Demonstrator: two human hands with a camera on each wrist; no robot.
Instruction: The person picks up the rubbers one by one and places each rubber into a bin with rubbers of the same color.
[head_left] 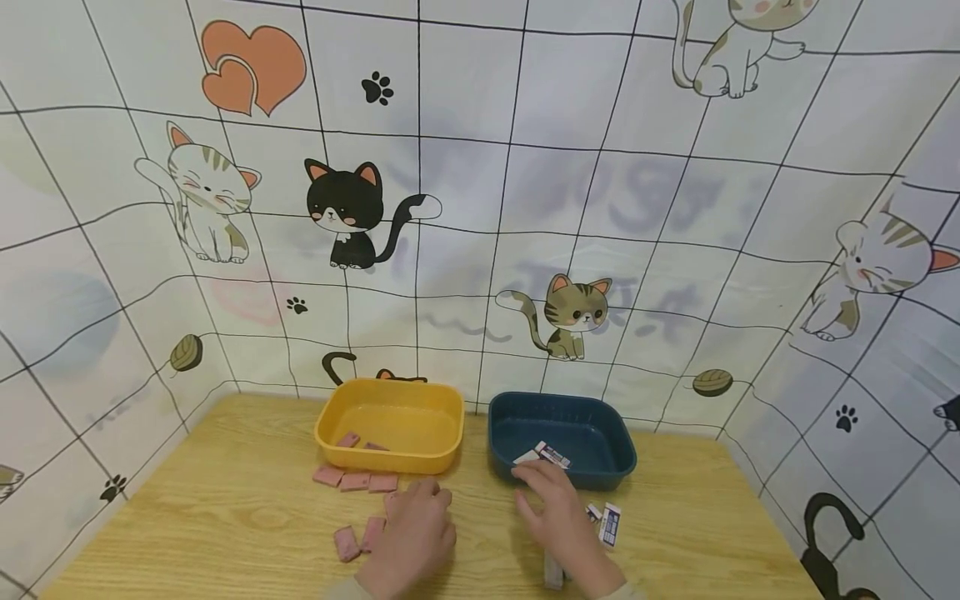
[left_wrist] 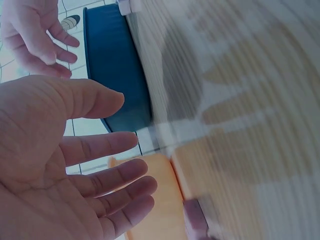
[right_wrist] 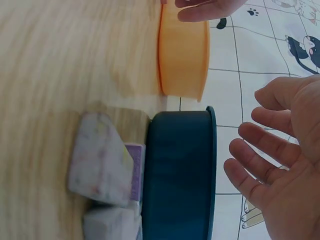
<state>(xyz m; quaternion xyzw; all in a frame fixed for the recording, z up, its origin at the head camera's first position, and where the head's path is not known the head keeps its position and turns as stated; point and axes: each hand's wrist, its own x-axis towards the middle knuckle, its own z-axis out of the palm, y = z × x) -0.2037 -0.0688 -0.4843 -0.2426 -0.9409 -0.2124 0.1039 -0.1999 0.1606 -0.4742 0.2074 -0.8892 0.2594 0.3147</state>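
My left hand (head_left: 416, 533) is over the table in front of the yellow tub (head_left: 390, 462), close to several small pink blocks (head_left: 347, 543). The left wrist view shows its fingers (left_wrist: 120, 177) relaxed and apart, with nothing in them. Over the near rim of the dark blue tub (head_left: 562, 479) is my right hand (head_left: 558, 521). Its fingers (right_wrist: 265, 142) are loosely spread and hold nothing in the right wrist view. White erasers in printed sleeves (head_left: 553, 455) lie inside the blue tub. More sleeved erasers (head_left: 610, 526) are on the table beside the right hand, partly hidden by it.
Pink blocks (head_left: 349, 439) also lie in the yellow tub, and a row of them (head_left: 355, 482) runs along its front. Both tubs stand at the back of the wooden table (head_left: 247, 500), against a wall covering (head_left: 465, 208) printed with cats and grid lines.
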